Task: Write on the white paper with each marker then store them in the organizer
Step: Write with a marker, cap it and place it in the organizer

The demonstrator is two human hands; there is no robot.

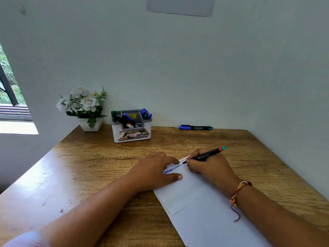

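Marker [204, 155] tip on the paper [195, 198] at its far edge, beside inked lines; right hand [210, 168] fingers pinched round the barrel. Left hand [154, 169] flat, fingers straight, pinning the sheet to the tabletop [89, 166]. Best done with a firm press and light, short strokes so the sheet cannot slide. Organizer [131, 130] stands well apart by the wall, loose markers [195, 127] lying beside it.

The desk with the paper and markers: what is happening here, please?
A person is writing on the white paper with a black Faber-Castell marker held in the right hand, while the left hand presses the sheet flat. Several stored markers stand in the organizer; loose markers lie by the wall.
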